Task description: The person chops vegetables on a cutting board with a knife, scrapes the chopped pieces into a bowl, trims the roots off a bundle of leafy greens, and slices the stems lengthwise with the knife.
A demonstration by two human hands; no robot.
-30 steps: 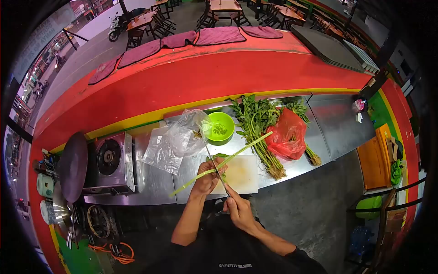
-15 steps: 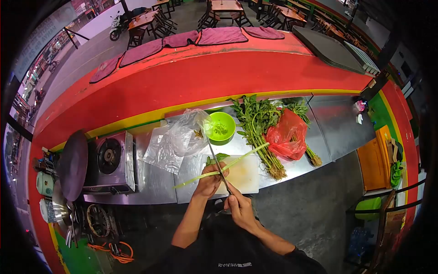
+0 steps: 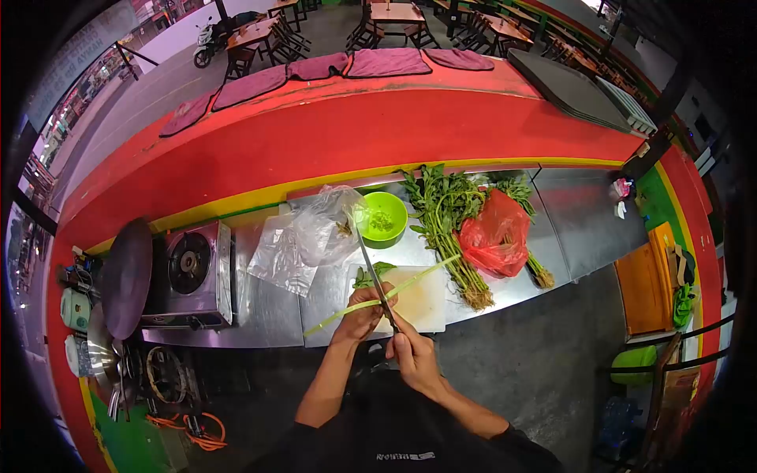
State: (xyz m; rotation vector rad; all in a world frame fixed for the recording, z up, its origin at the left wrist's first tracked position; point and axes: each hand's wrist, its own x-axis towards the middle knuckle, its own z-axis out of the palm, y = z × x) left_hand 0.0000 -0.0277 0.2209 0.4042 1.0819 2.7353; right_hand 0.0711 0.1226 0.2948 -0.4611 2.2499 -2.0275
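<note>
My left hand (image 3: 363, 315) is closed around a long pale-green vegetable stalk (image 3: 426, 273), which slants up to the right over the board. In my right hand (image 3: 412, 355) is a knife (image 3: 369, 264), gripped by the handle, its blade crossing the stalk beside my left fingers. Beneath them lies a white cutting board (image 3: 430, 303) with some green leaves (image 3: 374, 273) at its upper left. Just beyond the knife tip stands a green bowl (image 3: 400, 236) holding small chopped green pieces. Leafy greens with roots (image 3: 441, 205) lie right of the board.
A red plastic bag (image 3: 495, 240) rests against the greens. Clear plastic bags (image 3: 303, 244) lie left of the bowl. Farther left are a gas stove (image 3: 189, 272) and a large dark wok (image 3: 128, 276). A red wall (image 3: 331, 134) with pink cloths (image 3: 386, 63) bounds the counter's far side.
The stalk has shifted slightly, its right end a little lower and to the left. Both hands keep their grips and have barely moved. The whole view has shifted slightly.
</note>
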